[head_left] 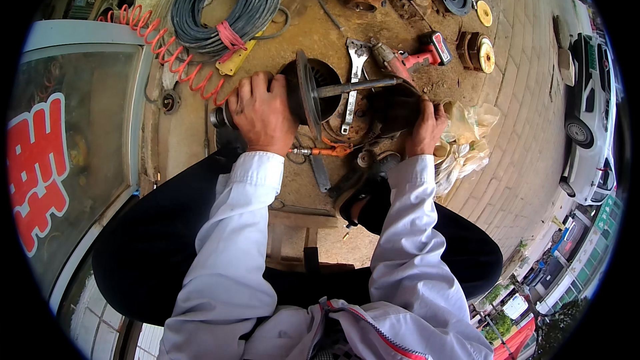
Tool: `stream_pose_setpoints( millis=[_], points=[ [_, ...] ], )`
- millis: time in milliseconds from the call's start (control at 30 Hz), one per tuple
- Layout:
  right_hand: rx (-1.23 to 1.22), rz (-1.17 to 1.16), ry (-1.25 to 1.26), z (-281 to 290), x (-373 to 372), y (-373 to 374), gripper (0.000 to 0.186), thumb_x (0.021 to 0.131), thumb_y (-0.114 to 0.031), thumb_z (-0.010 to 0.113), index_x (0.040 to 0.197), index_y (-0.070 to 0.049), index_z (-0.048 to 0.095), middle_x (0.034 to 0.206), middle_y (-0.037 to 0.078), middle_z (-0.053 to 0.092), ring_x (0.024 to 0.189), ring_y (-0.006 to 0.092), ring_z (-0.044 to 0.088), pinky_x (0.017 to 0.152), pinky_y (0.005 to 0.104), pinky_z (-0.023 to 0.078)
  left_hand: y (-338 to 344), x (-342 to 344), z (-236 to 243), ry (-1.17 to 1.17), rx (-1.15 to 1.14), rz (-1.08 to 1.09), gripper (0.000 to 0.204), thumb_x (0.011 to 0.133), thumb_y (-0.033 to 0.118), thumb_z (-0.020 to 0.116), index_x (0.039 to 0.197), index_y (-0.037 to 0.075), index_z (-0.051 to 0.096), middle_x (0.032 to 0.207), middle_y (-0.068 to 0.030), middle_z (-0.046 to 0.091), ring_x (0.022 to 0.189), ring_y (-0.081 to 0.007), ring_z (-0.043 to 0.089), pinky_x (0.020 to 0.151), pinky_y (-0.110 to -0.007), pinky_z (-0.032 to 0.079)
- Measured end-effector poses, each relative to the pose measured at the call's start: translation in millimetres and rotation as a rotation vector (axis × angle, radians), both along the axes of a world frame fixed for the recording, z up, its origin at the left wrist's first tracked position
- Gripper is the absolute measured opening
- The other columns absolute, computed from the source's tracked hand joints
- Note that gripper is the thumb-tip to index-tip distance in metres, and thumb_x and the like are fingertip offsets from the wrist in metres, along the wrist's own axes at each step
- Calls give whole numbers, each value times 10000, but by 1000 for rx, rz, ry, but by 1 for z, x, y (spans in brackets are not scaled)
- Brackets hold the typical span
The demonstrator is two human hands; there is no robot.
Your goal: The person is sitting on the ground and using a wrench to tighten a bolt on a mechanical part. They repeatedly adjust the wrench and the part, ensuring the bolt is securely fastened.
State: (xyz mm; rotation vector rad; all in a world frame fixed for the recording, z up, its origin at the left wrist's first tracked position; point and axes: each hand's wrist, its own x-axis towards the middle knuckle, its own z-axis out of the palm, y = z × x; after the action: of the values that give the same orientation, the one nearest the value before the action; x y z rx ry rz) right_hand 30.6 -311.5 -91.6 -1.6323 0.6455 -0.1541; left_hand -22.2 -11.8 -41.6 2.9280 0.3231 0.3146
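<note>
Gripping a dark hub on the ground: left hand clamped on its near end, right hand closed on the shaft's far housing. Wrench, grinder, cable coil behind.

Red coiled hose, grey cable with pink tie, red-black tool, white sleeves, orange pliers.

I saw the shaft lying between both hands, the wrench just behind it, the cable coil far left behind, the plastic bag right.
</note>
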Motion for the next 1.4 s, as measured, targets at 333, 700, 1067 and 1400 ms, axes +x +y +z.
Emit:
stream_pose_setpoints(
  millis=[333,700,1067,1400],
  points=[
    [592,191,73,86,34,-43,344,1046,-191,453,1248,26,628,1233,172,703,1136,294,678,1025,425,534,-2,0,0,9,-93,-3,361,701,88,752,1058,117,713,1053,-77,586,1079,-300,567,910,-453,424],
    [151,641,-156,206,32,75,131,997,-117,670,905,-60,597,800,-16,613,728,95,561,688,261,483,4,-2,1,13,-71,21,332,689,103,770,1015,131,717,1024,-69,584,1070,-291,564,890,-439,431],
    [-1251,1321,-434,119,0,125,401,844,-121,631,1230,-13,631,1110,188,647,1019,382,661,836,463,546,0,-4,6,101,-85,3,418,662,117,796,1067,106,692,1059,-97,580,1103,-323,561,923,-475,431],
    [-1119,1678,-398,90,51,129,299,875,-198,609,1084,-2,695,887,130,683,851,309,672,808,400,537,1,-6,13,63,-74,-11,359,667,100,780,1012,68,684,1051,-129,579,1081,-337,555,934,-481,413]
  ],
)
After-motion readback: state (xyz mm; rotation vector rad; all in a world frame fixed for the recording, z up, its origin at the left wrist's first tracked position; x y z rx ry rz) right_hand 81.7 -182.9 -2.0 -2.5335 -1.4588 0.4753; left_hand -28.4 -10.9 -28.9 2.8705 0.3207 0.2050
